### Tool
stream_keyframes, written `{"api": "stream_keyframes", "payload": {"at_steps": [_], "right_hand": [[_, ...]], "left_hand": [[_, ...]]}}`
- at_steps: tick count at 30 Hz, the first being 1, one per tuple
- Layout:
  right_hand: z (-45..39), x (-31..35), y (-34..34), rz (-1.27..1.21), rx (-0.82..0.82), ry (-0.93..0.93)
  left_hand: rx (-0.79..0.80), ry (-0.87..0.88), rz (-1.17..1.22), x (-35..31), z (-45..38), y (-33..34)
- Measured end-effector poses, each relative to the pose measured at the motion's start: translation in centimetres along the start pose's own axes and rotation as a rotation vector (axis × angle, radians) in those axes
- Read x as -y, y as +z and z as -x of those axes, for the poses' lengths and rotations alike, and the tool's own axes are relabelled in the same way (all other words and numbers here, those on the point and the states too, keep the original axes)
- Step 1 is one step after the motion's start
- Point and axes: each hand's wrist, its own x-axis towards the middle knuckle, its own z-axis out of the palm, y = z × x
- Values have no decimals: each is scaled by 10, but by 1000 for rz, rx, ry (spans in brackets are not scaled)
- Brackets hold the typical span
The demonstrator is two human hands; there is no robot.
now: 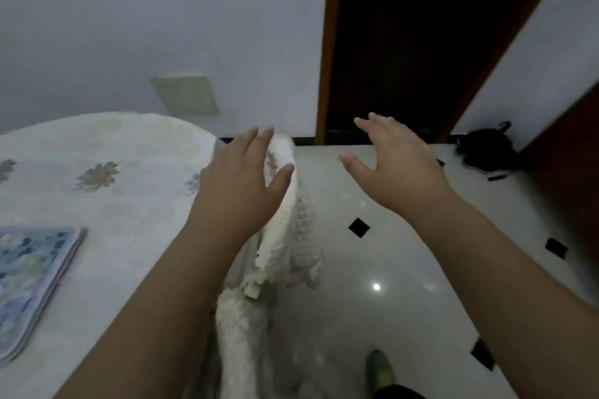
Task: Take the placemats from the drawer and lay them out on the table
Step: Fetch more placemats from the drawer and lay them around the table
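The tablecloth (107, 152) is showing white with scattered grey-gold flower motifs, its fringed edge hanging pale cream. The stack of placemats (30, 282) is showing blue with mottled patches of lighter blue, green and white. The floor (389, 253) is gleaming in glossy off-white tiles with small black diamond insets. The doorway (405, 42) is looking dark brown inside an orange-brown frame, and the wall (162, 10) is appearing pale bluish-white.

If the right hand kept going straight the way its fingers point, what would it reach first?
Nothing close: the right hand is open over bare tiled floor, fingers pointing toward the dark doorway. The way looks free up to there, though depth is hard to judge.
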Motion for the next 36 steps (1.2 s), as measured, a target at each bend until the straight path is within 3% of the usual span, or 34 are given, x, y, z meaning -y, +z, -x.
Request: {"api": "stream_keyframes", "payload": {"at_steps": [7,15,26,36], "right_hand": [[109,-175,-79,61,-144,434],[314,-352,-156,106,-257,904],[550,-468,-204,78,-388,1339],[658,-567,-207,76,-476,1577]], "left_hand": [[164,433,14,-203,-26,73],[330,823,-3,-446,39,158],[525,1206,-9,-668,195,258],[660,1435,12,-828,268,347]]}}
